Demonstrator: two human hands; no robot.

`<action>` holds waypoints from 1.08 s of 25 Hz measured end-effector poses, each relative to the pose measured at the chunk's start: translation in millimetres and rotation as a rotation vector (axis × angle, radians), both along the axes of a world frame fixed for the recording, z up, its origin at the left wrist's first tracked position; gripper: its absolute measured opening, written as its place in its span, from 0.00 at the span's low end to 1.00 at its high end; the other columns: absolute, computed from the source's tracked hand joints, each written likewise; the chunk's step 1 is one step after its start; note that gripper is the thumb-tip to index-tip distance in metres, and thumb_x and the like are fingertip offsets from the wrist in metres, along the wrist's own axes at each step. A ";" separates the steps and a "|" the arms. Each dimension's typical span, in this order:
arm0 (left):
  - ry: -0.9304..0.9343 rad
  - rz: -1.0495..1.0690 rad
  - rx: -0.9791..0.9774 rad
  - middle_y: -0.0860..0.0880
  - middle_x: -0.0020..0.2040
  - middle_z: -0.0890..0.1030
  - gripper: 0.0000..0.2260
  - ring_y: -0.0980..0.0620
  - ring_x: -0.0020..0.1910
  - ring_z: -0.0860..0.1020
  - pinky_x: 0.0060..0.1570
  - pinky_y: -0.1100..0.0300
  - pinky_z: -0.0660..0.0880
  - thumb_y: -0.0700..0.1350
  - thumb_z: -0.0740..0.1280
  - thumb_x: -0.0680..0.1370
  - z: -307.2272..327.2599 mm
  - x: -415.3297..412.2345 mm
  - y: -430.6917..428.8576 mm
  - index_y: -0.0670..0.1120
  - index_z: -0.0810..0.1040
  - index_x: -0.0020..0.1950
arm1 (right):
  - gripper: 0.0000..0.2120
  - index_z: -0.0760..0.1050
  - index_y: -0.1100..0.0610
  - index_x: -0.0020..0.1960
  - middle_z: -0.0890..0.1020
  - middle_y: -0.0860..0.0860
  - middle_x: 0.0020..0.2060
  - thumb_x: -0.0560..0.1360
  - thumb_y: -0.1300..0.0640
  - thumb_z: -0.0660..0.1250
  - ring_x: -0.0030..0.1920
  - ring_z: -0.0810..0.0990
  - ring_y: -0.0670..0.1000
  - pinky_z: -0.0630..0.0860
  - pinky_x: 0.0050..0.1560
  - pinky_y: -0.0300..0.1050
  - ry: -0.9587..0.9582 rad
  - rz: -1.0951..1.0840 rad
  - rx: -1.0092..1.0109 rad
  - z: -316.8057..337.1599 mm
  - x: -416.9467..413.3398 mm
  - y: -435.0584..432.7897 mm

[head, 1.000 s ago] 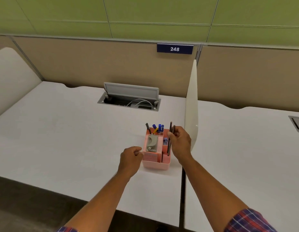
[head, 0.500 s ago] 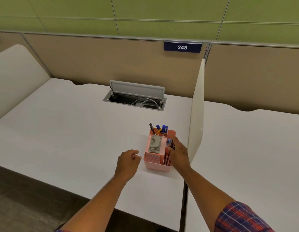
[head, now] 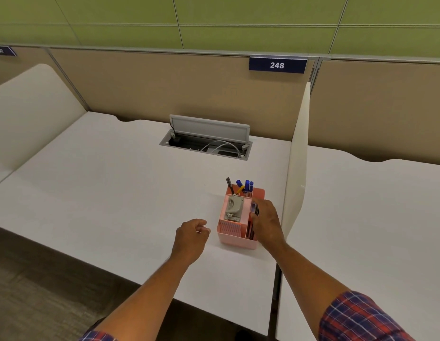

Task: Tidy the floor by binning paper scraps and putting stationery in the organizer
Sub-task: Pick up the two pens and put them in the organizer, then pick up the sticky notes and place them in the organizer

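Note:
A pink organizer (head: 235,238) stands on the white desk (head: 110,193), close to its right edge. A grey hole punch (head: 234,207) lies in the middle compartment, and blue and black pens (head: 247,186) stand in the back one. My right hand (head: 267,221) rests over the right compartment, its fingers closed on the tops of several dark pens (head: 251,230) that stand down inside it. My left hand (head: 190,236) hovers as a loose fist just left of the organizer, not touching it, with nothing visible in it.
An open grey cable box (head: 206,143) with a white cable sits at the back of the desk. A white divider panel (head: 297,168) rises right beside the organizer, with another desk beyond it. Dark carpet floor (head: 29,291) shows at lower left.
My right hand has lowered the dark pens from above the organizer down into its right compartment. My left hand has stayed in place beside it. The camera has moved closer.

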State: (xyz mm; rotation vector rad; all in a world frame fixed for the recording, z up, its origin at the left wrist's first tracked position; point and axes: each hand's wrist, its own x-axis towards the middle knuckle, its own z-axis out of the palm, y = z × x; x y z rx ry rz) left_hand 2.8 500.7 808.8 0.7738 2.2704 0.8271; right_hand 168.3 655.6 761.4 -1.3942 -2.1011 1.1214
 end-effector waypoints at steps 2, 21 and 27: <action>-0.002 -0.007 -0.004 0.45 0.68 0.83 0.17 0.47 0.65 0.82 0.67 0.56 0.75 0.44 0.68 0.82 1.3 1.7 -3.1 0.43 0.80 0.70 | 0.17 0.68 0.46 0.68 0.75 0.48 0.60 0.82 0.53 0.67 0.60 0.71 0.46 0.76 0.57 0.44 -0.016 0.002 0.046 -1.8 1.2 -1.0; 0.166 -0.287 0.025 0.50 0.83 0.65 0.29 0.47 0.82 0.64 0.81 0.48 0.63 0.55 0.65 0.83 3.9 -7.9 -160.3 0.52 0.62 0.83 | 0.35 0.52 0.55 0.84 0.57 0.55 0.84 0.84 0.43 0.60 0.84 0.57 0.57 0.59 0.82 0.57 -0.359 -0.039 0.314 -1.1 18.2 -200.0; 0.243 -0.414 0.033 0.47 0.84 0.61 0.31 0.46 0.85 0.57 0.82 0.47 0.57 0.56 0.65 0.83 -28.5 -14.2 -269.2 0.50 0.59 0.83 | 0.36 0.46 0.52 0.85 0.52 0.53 0.85 0.84 0.39 0.56 0.85 0.52 0.56 0.54 0.82 0.56 -0.418 -0.026 0.304 -11.6 9.4 -340.2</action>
